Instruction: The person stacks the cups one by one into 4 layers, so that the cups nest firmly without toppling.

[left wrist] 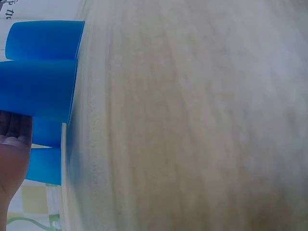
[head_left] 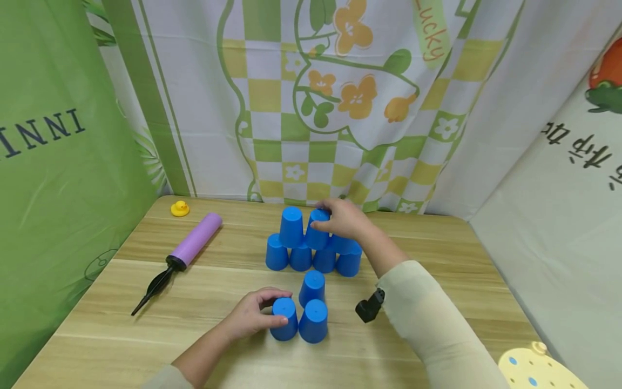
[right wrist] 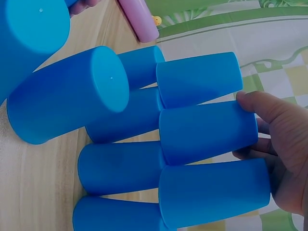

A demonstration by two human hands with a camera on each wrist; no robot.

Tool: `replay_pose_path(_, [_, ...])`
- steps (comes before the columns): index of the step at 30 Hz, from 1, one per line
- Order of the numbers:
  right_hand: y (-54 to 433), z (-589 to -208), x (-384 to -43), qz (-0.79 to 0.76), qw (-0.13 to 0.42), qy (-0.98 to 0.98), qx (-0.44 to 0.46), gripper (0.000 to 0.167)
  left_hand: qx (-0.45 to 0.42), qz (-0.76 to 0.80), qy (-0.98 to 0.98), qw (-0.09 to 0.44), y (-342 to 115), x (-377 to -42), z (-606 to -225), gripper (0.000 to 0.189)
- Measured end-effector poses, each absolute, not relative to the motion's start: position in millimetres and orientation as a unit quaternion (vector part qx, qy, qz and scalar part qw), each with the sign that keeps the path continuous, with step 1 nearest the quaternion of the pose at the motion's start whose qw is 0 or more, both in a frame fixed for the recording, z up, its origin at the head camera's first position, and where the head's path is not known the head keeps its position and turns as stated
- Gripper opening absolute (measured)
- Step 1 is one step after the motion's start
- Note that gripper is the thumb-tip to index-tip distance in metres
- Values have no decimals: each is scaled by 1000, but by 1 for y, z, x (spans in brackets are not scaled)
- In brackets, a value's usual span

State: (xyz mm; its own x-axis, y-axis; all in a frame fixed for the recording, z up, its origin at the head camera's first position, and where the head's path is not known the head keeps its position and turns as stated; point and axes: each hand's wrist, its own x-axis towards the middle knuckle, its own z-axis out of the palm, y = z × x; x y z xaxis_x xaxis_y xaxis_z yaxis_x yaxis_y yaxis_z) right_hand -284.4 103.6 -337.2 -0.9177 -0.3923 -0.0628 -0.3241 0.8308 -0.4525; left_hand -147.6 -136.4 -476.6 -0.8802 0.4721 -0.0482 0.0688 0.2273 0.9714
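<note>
Upside-down blue cups stand in a stacked wall: a bottom row of several cups (head_left: pixel 277 253) and three in a second row. My right hand (head_left: pixel 344 219) grips the middle cup (right wrist: pixel 209 132) of that second row, thumb on one side and fingers on the other. To its left stands another second-row cup (head_left: pixel 291 227); the right one (right wrist: pixel 214 192) is partly behind my hand in the head view. Nearer, three more inverted cups stand close together. My left hand (head_left: pixel 252 313) holds the front left cup (head_left: pixel 284 320), beside a front right cup (head_left: pixel 313 322) and one behind (head_left: pixel 312 287).
At the left of the wooden table (head_left: pixel 218 356) lie a purple hand pump (head_left: pixel 196 240) with a black nozzle and a yellow toy duck (head_left: pixel 180 208). A pale yellow spotted object (head_left: pixel 536 370) is at the lower right. A patterned curtain (head_left: pixel 272 162) hangs behind the table.
</note>
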Motion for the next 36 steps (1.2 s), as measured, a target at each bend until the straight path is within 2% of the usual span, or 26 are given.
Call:
replay_pose_path(11, [112,-333,-277,-267,64,945,-178,64,189,594,766,158,-136,-148,-479,55])
replay_pose_path(21, [139,-326,-240,-340,19,917,-206,65,194,583,774,153,-137,-148,-476,53])
replay_pose_path(28, [154,-364,-199,-427,-21,874,-230,55,189,591,768,159,-136,-148,-477,56])
replay_pose_path(36, [149,-418,-158,-455,35,868,-197,51,191,588,770,158,-136,-149,-478,56])
